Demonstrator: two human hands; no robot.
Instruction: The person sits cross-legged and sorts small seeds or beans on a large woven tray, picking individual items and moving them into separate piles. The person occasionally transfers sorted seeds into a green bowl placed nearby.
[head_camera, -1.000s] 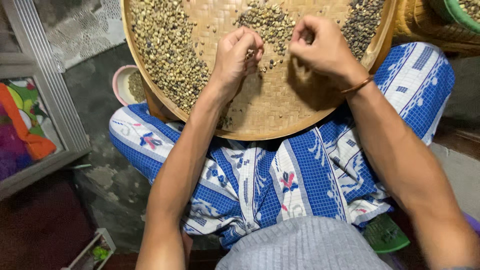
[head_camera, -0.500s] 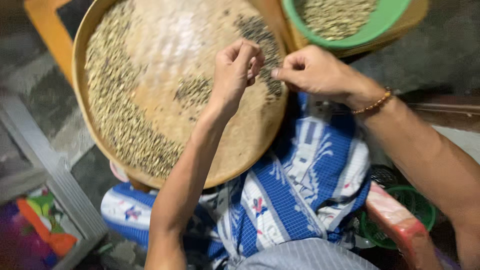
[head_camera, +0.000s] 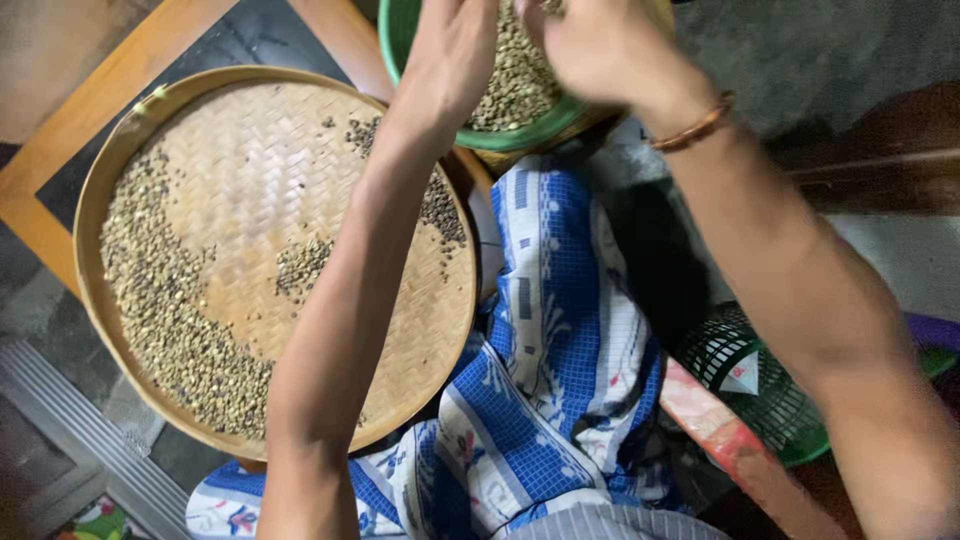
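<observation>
As both hover, left hand (head_camera: 452, 55), right hand (head_camera: 590, 45), over green bowl (head_camera: 400, 30)

From my seat, both hands crowd the 12 o'clock edge: my left hand (head_camera: 452, 55) and right hand (head_camera: 590, 45) sit over the green bowl (head_camera: 520, 125), so there is little room between them. At 9 o'clock the woven tray (head_camera: 290, 180) has a bare centre, open from above, though my left forearm crosses its right side. At 4 o'clock a green mesh basket (head_camera: 760, 385) blocks the low path.
</observation>
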